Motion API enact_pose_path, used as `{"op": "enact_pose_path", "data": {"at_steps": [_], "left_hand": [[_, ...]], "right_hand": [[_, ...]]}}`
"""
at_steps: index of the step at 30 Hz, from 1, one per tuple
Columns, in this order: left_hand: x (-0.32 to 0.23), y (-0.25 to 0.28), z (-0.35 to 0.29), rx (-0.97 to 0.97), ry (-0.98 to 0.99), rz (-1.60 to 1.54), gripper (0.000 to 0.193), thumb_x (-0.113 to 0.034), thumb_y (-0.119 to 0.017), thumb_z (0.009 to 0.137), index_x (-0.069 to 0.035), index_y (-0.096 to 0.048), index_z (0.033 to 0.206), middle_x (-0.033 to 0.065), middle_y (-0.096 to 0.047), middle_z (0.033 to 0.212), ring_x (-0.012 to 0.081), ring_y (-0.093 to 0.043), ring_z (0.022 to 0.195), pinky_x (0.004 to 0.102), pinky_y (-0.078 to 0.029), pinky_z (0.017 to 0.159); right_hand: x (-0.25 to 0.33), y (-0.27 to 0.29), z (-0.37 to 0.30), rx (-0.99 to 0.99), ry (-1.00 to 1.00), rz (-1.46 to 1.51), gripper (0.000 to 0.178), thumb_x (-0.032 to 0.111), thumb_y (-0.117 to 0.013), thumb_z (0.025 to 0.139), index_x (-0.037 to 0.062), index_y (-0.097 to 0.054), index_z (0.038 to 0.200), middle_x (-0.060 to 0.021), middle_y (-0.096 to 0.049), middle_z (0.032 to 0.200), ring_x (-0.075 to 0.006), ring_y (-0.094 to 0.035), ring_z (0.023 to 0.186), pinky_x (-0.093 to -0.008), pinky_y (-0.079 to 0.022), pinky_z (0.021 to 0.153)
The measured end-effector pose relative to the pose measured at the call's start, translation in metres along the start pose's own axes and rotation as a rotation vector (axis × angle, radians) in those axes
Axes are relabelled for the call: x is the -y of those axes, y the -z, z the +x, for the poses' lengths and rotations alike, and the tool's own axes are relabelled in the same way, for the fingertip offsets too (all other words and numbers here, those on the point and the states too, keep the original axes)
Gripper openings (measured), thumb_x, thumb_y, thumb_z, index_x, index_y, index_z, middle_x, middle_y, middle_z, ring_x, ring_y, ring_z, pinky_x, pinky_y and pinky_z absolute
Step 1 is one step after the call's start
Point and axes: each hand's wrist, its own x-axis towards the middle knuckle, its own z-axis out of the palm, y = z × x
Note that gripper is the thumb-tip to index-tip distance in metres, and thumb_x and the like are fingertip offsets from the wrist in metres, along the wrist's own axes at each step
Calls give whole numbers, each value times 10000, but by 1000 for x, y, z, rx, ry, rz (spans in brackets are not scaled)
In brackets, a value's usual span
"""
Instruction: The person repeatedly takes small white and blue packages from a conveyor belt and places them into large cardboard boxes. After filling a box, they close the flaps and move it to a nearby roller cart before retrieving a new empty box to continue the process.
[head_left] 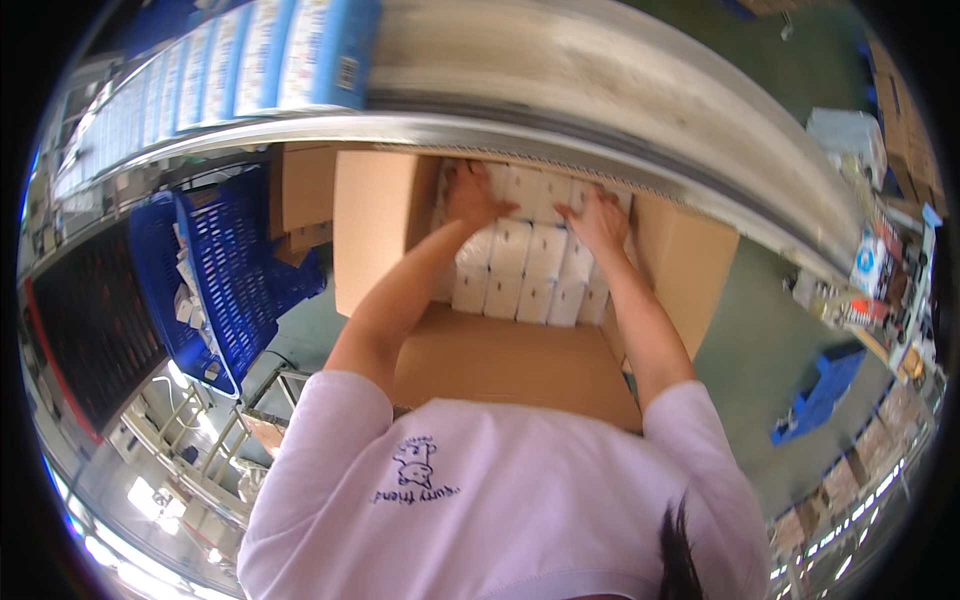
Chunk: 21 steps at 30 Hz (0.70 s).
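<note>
An open cardboard box (505,350) stands in front of me with its flaps folded out. Inside lie rows of white, clear-wrapped packs (510,265), like bundled tissue packs. Both my hands reach into the box. My left hand (478,198) rests on the packs at the far left, its fingers spread and the thumb pointing right. On the far right, my right hand (600,220) touches the packs, thumb apart from the fingers and pointing left. Several packs show between the two thumbs. The fingertips are partly hard to make out against the packs.
A metal-edged conveyor (620,80) runs beyond the box, carrying a row of blue-and-white packages (310,55) at the left. A blue plastic basket (235,280) stands left of the box. At the right, a blue plastic object (820,395) lies on the green floor (745,330).
</note>
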Motion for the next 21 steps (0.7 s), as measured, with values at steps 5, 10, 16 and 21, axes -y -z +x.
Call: {"op": "enact_pose_path", "data": {"at_steps": [5,10,16,21], "left_hand": [[25,101,-70,15,-468,-423,472,-322,-735,706,-10,-586,1028,170,-605,1003,233,-601,912,314,-498,758],[97,294,-104,-850,-205,-206,193,-110,-706,737,-10,-647,891,92,-669,857,217,-650,807,326,-498,729],[212,362,-16,-795,355,77,1033,-787,-497,654,74,-437,1221,264,-541,1139,329,-544,1074,400,-431,909],[133,340,10,-459,292,-37,1034,-820,-552,553,97,-557,1031,207,-642,926,304,-642,872,350,-491,802]], "right_hand": [[-10,56,-49,12,320,221,392,371,-659,769,36,-598,962,-148,-621,844,-307,-608,805,-403,-495,666],[26,190,-75,1,878,974,168,133,-649,797,31,-602,922,-73,-607,761,-95,-540,562,-213,-418,508],[38,222,43,-171,415,1093,181,156,-518,913,30,-592,1020,-44,-608,795,-83,-566,702,-207,-461,631],[54,215,44,63,234,1234,383,285,-562,891,81,-509,1210,-64,-633,915,-121,-605,774,-257,-485,662]]}}
